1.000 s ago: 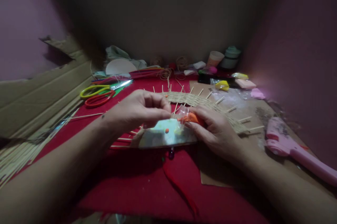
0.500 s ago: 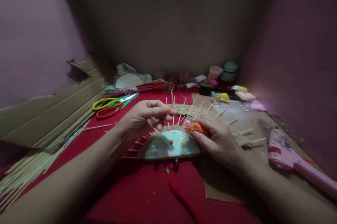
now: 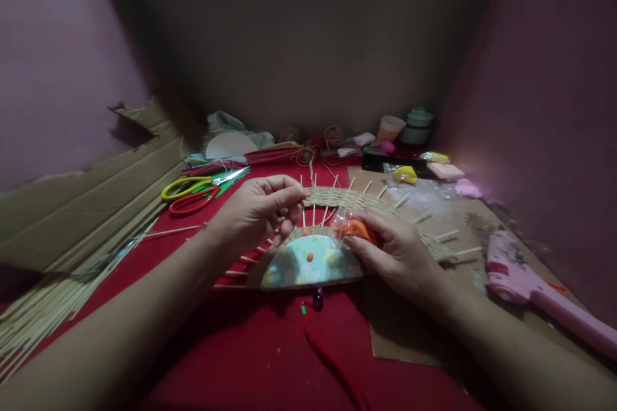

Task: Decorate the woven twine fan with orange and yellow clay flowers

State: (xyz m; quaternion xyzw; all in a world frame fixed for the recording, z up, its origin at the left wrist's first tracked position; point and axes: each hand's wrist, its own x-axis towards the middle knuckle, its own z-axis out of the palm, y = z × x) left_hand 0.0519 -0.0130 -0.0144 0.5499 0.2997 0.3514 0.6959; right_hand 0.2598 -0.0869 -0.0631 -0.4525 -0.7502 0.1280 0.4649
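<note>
An orange clay lump (image 3: pixel 359 229) in clear wrap is pinched by the right hand (image 3: pixel 400 256). The left hand (image 3: pixel 255 213) is curled with fingertips pressed together just above the woven fan (image 3: pixel 337 200); what they hold cannot be told.

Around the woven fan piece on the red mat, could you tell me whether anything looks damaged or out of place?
The cardboard sheet on the left has a torn, ragged top edge. A small dark bead lies loose on the red mat, just below the fan piece. Otherwise nothing stands out.

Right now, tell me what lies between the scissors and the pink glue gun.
In the head view, the woven fan piece with its sticks, and both hands, left and right, lie between the scissors and the glue gun.
</note>
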